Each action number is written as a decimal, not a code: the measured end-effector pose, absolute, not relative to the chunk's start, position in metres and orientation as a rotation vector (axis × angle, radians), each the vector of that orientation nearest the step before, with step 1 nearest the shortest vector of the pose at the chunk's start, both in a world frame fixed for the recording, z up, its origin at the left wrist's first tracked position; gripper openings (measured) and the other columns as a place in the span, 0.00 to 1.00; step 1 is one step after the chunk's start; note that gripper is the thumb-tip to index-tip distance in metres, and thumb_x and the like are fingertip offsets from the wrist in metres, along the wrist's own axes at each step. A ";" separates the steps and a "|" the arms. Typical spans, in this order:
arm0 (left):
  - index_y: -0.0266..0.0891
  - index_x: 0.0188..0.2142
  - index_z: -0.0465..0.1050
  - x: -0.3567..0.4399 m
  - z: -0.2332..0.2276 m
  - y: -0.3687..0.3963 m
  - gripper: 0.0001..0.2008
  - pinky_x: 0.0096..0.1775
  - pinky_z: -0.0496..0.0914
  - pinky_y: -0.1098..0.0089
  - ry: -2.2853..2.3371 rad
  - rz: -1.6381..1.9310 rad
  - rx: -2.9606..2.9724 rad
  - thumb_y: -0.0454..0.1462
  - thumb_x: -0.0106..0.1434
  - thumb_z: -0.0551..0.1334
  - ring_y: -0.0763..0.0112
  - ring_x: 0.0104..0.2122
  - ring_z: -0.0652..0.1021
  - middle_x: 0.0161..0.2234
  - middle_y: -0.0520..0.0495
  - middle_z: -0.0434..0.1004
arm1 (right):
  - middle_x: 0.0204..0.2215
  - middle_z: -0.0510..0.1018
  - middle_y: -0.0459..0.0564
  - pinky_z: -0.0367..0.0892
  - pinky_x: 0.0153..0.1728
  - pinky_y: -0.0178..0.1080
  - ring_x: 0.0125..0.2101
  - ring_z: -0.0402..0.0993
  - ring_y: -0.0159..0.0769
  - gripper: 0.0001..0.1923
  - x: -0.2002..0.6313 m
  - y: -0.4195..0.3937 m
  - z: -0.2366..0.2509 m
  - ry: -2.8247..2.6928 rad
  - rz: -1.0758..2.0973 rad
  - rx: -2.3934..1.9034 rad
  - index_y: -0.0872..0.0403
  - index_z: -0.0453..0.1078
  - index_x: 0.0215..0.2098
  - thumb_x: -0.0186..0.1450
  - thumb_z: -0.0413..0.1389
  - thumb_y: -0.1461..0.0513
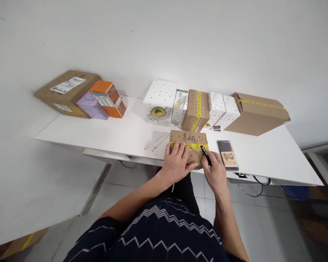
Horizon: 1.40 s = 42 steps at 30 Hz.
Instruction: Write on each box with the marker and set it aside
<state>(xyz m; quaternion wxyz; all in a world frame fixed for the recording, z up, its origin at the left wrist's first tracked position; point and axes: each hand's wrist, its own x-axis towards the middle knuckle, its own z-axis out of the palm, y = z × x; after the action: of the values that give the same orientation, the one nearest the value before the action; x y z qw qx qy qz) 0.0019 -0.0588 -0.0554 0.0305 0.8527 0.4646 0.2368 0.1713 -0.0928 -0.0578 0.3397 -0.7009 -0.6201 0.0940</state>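
White wall (164,43) fills the top of the frame, and pale floor tiles (120,207) show near the bottom. Across the middle runs a long white table (114,136). At the bottom middle is the person's dark blue shirt (169,236), with white zigzag lines. Many boxes stand on the table. A big brown box (258,116) with yellow tape is at the right, and another big brown box (50,96) with white labels is at the upper left. Near the top middle is a white box (161,98) with an avocado on it. Just right of it come a thin white and green box (180,103), a brown box with a yellow stripe (203,109), and two smaller white boxes (217,103). At the left, two orange boxes (105,89) are stacked one on the other, beside a purple box (91,105). A small brown box (195,154) lies at the table's front edge, just right of the middle of the frame. It has dark writing on top and yellow tape (192,146) across it. The left hand (176,162) lies flat on this box, fingers close together and thumb out to the side. The right hand (216,173) is closed around a thin black tool (206,155). Its tip is at the tape, but I cannot tell if they touch. Near the right hand lies a dark phone (227,155) with a tan lower part.
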 end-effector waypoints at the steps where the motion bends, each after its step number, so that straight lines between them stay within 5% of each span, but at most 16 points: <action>1: 0.34 0.56 0.68 0.002 -0.055 -0.059 0.30 0.58 0.54 0.41 1.436 0.726 2.630 0.54 0.64 0.54 0.45 0.58 0.66 0.57 0.32 0.68 | 0.46 0.75 0.55 0.67 0.47 0.44 0.43 0.74 0.41 0.18 0.172 -0.093 -0.058 -1.609 0.259 -1.810 0.52 0.72 0.50 0.68 0.47 0.56; 6: 0.36 0.56 0.67 -0.002 -0.047 -0.059 0.29 0.58 0.52 0.40 1.422 0.722 2.679 0.53 0.64 0.54 0.45 0.57 0.67 0.56 0.33 0.68 | 0.44 0.77 0.56 0.69 0.43 0.42 0.41 0.74 0.40 0.19 0.180 -0.093 -0.058 -1.543 0.354 -1.688 0.53 0.72 0.49 0.66 0.49 0.54; 10: 0.37 0.56 0.66 -0.001 -0.041 -0.056 0.26 0.57 0.55 0.43 1.449 0.760 2.688 0.50 0.66 0.53 0.48 0.55 0.68 0.54 0.35 0.71 | 0.39 0.79 0.55 0.66 0.26 0.37 0.23 0.68 0.31 0.20 0.188 -0.093 -0.033 -1.091 0.270 -1.589 0.55 0.72 0.47 0.63 0.53 0.52; 13: 0.35 0.54 0.68 0.004 -0.038 -0.056 0.24 0.55 0.59 0.48 1.492 0.777 2.659 0.49 0.66 0.53 0.50 0.52 0.69 0.52 0.35 0.72 | 0.33 0.78 0.50 0.65 0.23 0.36 0.15 0.60 0.24 0.16 0.188 -0.088 -0.004 -0.847 0.323 -1.279 0.55 0.73 0.39 0.64 0.51 0.53; 19: 0.33 0.53 0.69 0.013 -0.035 -0.053 0.23 0.53 0.62 0.52 1.473 0.841 2.664 0.47 0.66 0.54 0.51 0.52 0.69 0.52 0.34 0.70 | 0.32 0.76 0.51 0.68 0.34 0.39 0.32 0.73 0.36 0.21 0.167 -0.060 0.017 -1.059 0.383 -1.269 0.54 0.73 0.32 0.66 0.45 0.50; 23: 0.30 0.52 0.69 0.013 -0.041 -0.047 0.24 0.52 0.63 0.53 1.478 0.868 2.662 0.47 0.67 0.53 0.51 0.50 0.70 0.49 0.34 0.72 | 0.24 0.73 0.46 0.67 0.30 0.36 0.26 0.70 0.32 0.24 0.147 -0.036 0.009 -1.391 0.631 -1.308 0.54 0.74 0.37 0.67 0.44 0.47; 31: 0.27 0.50 0.72 0.015 -0.058 -0.044 0.22 0.53 0.64 0.50 1.511 1.036 2.739 0.43 0.66 0.54 0.50 0.50 0.72 0.50 0.31 0.74 | 0.26 0.75 0.44 0.65 0.25 0.32 0.24 0.68 0.29 0.12 0.134 0.010 -0.012 -1.448 1.068 -1.269 0.53 0.69 0.37 0.58 0.58 0.56; 37: 0.26 0.48 0.72 0.015 -0.060 -0.046 0.20 0.53 0.66 0.53 1.563 1.081 2.805 0.40 0.65 0.54 0.51 0.49 0.74 0.49 0.32 0.75 | 0.20 0.70 0.40 0.61 0.22 0.31 0.19 0.63 0.27 0.08 0.135 0.013 -0.024 -1.408 1.008 -1.292 0.52 0.65 0.28 0.59 0.57 0.56; 42: 0.24 0.51 0.70 0.016 -0.061 -0.046 0.22 0.54 0.66 0.53 1.584 1.050 2.760 0.40 0.65 0.53 0.52 0.50 0.74 0.49 0.30 0.74 | 0.24 0.72 0.42 0.64 0.25 0.33 0.22 0.66 0.28 0.07 0.134 0.008 -0.027 -1.424 0.986 -1.306 0.52 0.69 0.32 0.60 0.55 0.57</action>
<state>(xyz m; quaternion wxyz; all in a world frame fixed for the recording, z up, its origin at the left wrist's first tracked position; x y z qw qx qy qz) 0.0156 -0.0458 -0.0606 -0.1046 0.8191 0.4701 0.3115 0.1343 0.0083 -0.0267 0.4670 -0.5324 -0.5805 0.4019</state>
